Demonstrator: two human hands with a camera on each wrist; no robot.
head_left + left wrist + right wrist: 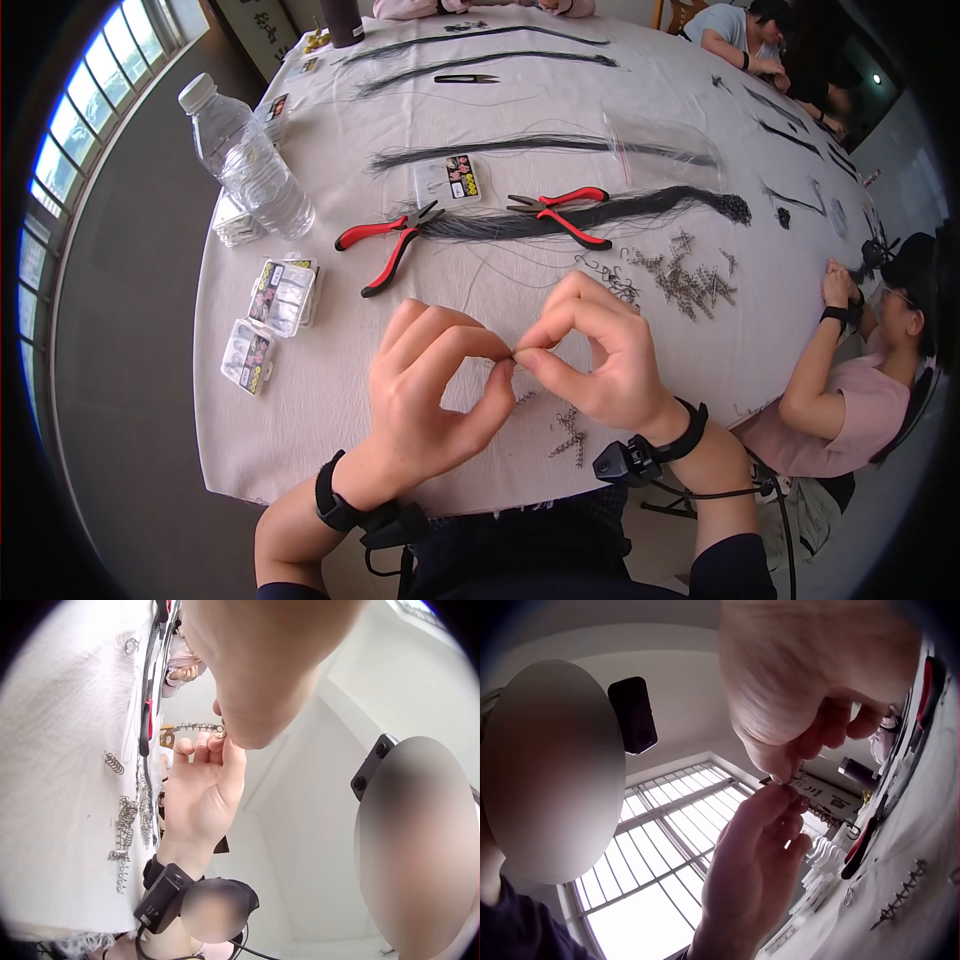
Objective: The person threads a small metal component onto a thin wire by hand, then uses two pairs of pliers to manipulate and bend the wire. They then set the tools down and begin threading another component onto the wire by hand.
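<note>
The left hand (430, 385) and right hand (605, 355) meet fingertip to fingertip above the near part of the table, each with thumb and index finger pinched together. Between them they grip a small coiled metal piece (196, 727); its looped end lies at the fingertips in the left wrist view, where the right hand (199, 799) is palm-side to the camera. The fingers mostly cover the pinched end. On the cloth just below the hands lie a single coil (524, 401) and a small group of coils (569, 440).
Beyond the hands lie two red-handled pliers (392, 240) (565, 217), a bundle of black strands (640, 208) and a pile of coils (685, 280). Small plastic boxes (283, 295) and a water bottle (250, 160) stand at left. Other people sit around the table (330, 430).
</note>
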